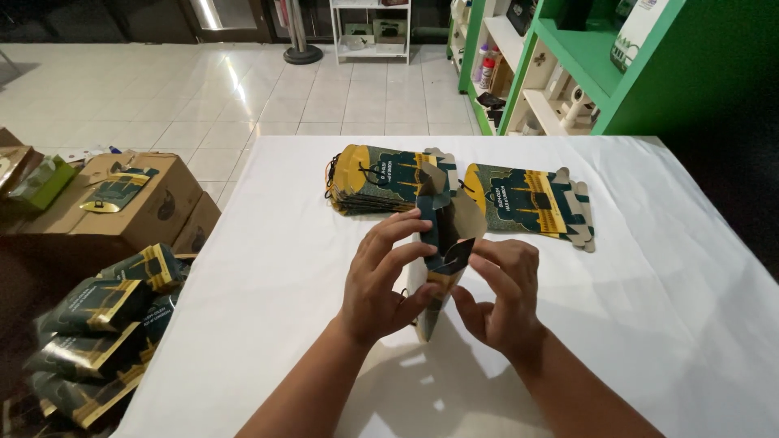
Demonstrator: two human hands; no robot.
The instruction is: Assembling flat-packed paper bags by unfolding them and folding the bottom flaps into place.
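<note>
Both hands are up over the middle of the white table [268,268], a little toward its near edge, working one small printed box [445,243] between them. The box is dark green with yellow trim, only half formed: its brown card inside shows at the top, where loose flaps stand open, and its lower end points down at the cloth without quite sitting flat. The left hand [381,280] grasps the box from its left side, fingers curled round the front face and thumb pressed low against the edge. The right hand [503,288] grips it from the right, thumb and forefinger pinching a dark flap near the middle while the other fingers bend loosely below. Toward the far edge of the table, just beyond the hands, lies a stack [375,180] of the same boxes still flat, with thin black cords at its left end. Beside it, to the right and nearly touching, lies another flat box [531,203], face up, its cut tabs pointing toward the right edge. Off the table's left edge, on the floor side, a pile of folded boxes [101,324] leans together, and behind them stands a brown carton [158,199] with one flat piece on its lid. Green shelving [600,57] rises past the far right corner.
</note>
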